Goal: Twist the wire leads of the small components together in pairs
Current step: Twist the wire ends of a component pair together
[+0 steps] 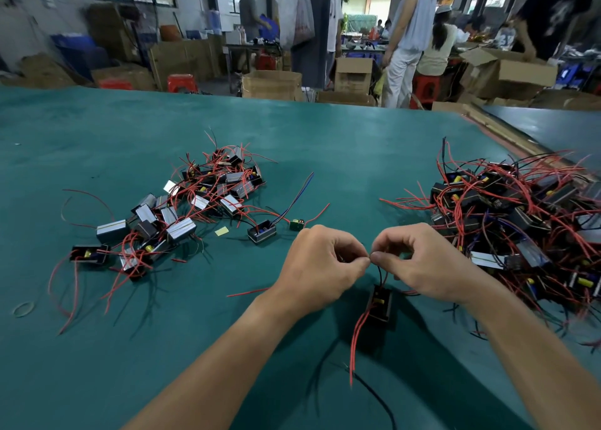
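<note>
Over green bench (169,332), pinching lead tips (379,271) w/ L hand (320,267) & R hand (422,263) just above component (380,302), equally near, long axis toward pinch.

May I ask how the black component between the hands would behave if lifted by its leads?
Probably light: the black component seems to hang from thin leads pinched by the left hand and right hand. Its red wires droop, so likely floppy. It may swing.
</note>
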Tool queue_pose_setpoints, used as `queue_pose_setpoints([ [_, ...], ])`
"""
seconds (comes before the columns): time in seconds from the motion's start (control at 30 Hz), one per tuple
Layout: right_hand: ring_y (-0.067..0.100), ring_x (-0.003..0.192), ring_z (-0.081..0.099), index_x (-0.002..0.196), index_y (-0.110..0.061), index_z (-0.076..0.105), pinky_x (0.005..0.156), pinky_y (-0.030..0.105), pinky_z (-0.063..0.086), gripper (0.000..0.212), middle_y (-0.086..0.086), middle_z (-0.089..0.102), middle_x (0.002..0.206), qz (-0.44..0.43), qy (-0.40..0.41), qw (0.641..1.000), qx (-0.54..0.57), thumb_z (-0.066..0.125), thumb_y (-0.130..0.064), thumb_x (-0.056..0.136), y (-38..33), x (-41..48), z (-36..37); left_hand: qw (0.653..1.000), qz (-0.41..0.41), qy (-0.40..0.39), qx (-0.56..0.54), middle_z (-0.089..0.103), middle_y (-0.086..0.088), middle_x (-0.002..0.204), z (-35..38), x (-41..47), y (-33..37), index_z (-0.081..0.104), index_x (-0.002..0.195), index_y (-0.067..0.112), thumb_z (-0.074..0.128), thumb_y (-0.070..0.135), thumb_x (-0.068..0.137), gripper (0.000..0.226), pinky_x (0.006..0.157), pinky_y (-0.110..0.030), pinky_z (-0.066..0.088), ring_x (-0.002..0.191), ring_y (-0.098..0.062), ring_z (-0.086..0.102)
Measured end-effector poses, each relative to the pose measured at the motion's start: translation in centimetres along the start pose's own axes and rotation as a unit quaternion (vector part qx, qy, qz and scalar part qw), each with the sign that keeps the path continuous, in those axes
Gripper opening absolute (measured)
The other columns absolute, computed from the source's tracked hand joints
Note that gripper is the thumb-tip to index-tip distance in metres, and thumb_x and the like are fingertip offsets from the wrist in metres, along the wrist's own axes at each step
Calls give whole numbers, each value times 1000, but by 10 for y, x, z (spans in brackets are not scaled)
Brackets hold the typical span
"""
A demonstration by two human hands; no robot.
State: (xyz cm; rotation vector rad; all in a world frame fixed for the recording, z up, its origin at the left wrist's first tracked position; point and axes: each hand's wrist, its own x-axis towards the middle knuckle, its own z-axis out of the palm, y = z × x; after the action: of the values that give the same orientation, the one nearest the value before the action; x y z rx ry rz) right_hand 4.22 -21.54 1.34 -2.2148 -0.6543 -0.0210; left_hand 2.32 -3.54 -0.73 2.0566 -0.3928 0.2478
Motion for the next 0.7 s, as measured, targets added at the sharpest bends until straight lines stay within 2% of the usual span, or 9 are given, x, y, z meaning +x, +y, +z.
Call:
queue_pose_setpoints([
  [0.2,3,50,36,65,-19,56,51,18,32,30,-13,46,49,64,-9,998,-11,61,-9,93,-3,1,6,1000,5,10,0,65,9,56,0,0,1,75,71,19,71,16,76,7,49,-15,40,45,2,50],
  [0.3,3,43,28,64,-15,60,43,16,24,31,-13,36,45,128,-19,990,61,60,-9,94,-5,1,5,1000,21,10,20,65,10,57,0,-1,2,74,71,21,70,18,76,7,49,-15,39,44,0,49],
  [0.4,2,40,26,63,-14,63,42,13,24,29,-14,36,43,162,-5,980,112,63,-10,92,-6,1,5,996,40,19,73,67,10,63,-2,-1,1,73,73,23,68,23,75,6,50,-19,41,45,-3,50],
  [0.5,5,44,30,66,-11,66,44,16,26,24,-11,41,47,129,-4,986,104,67,-10,90,-5,-1,5,995,35,20,90,67,10,64,-2,-1,0,71,74,22,66,26,75,7,52,-22,44,48,-5,52],
  [0.57,10,52,39,69,-11,67,51,23,33,19,-4,51,54,94,-12,991,99,71,-7,87,-5,-2,3,995,30,20,97,67,10,65,-1,-1,0,71,75,22,66,28,76,7,55,-25,48,51,-5,53],
  [0.63,12,59,47,71,-14,69,58,29,40,16,1,60,61,60,-16,995,84,73,-4,84,-3,-3,0,994,29,19,103,66,12,65,0,-1,0,70,76,23,66,28,78,7,57,-27,49,52,-5,53],
  [0.7,8,60,53,70,-19,70,62,28,45,19,0,65,64,33,-7,998,54,76,-4,81,-1,-3,-2,994,30,12,105,63,13,62,0,-2,0,71,78,24,66,27,79,6,58,-26,49,53,-5,53],
])
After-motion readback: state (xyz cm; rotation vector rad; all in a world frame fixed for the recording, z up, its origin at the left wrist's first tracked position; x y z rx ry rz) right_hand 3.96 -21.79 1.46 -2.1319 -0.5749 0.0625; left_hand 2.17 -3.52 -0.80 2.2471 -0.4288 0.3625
